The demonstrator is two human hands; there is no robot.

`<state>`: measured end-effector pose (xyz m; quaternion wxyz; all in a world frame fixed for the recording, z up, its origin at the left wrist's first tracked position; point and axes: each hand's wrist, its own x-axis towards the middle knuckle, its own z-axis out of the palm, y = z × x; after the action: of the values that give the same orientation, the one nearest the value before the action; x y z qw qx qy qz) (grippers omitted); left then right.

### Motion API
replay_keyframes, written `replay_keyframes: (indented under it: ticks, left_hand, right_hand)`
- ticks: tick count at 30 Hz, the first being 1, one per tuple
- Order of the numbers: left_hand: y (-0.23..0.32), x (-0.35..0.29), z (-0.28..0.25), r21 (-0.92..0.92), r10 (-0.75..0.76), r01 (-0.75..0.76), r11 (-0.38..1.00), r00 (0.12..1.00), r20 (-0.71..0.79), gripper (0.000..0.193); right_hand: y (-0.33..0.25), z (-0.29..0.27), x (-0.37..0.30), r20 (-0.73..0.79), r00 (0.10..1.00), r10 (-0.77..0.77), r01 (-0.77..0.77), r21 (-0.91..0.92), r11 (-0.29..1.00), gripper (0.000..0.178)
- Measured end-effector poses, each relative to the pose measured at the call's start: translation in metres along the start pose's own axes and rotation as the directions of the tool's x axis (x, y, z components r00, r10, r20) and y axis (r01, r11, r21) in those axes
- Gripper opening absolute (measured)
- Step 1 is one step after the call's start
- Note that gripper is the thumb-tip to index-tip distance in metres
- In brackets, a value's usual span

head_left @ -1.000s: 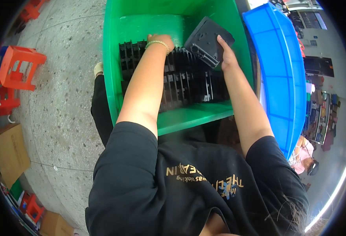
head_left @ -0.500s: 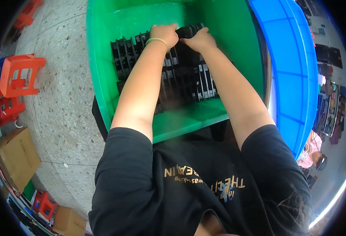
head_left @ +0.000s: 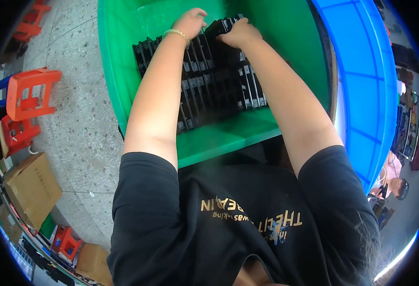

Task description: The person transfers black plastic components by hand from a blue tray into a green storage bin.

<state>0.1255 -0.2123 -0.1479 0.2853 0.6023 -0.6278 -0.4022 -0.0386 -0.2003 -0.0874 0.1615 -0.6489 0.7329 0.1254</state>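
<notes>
A boxy black part [head_left: 217, 28] is being gripped by right hand [head_left: 241, 34], best squarely. Half-open left hand [head_left: 189, 24] is being held apparently empty.

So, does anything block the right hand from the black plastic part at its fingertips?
Nothing visible does: the right hand holds the black plastic part inside the green rectangular bin, the left hand to its left.

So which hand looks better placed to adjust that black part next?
Probably the right: the right hand already has hold of the black part in the green bin. The left hand is beside it, partly open and apparently empty.
</notes>
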Motion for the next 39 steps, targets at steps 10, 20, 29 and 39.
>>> replay_keyframes:
  ticks: [10,20,29,39]
  left_hand:
    - [-0.007,0.006,-0.021,-0.42,-0.094,0.15,0.895,0.984,0.15,0.03]
    - [-0.009,0.001,-0.018,-0.406,-0.045,0.092,0.909,0.991,0.123,0.026]
    - [-0.009,0.001,-0.017,-0.371,-0.027,0.069,0.926,0.993,0.117,0.026]
    - [0.038,-0.017,0.005,0.065,0.071,-0.066,0.996,0.994,-0.078,0.023]
  right_hand:
    - [-0.009,0.003,-0.011,-0.027,0.999,0.039,-0.039,-0.001,0.999,0.088]
    - [0.007,0.012,-0.017,-0.131,0.991,0.023,-0.019,0.028,0.999,0.094]
    - [0.016,0.012,0.0,-0.173,0.984,-0.037,0.046,0.043,0.998,0.092]
    - [0.018,0.018,-0.008,-0.151,0.988,-0.021,0.033,0.079,0.996,0.097]
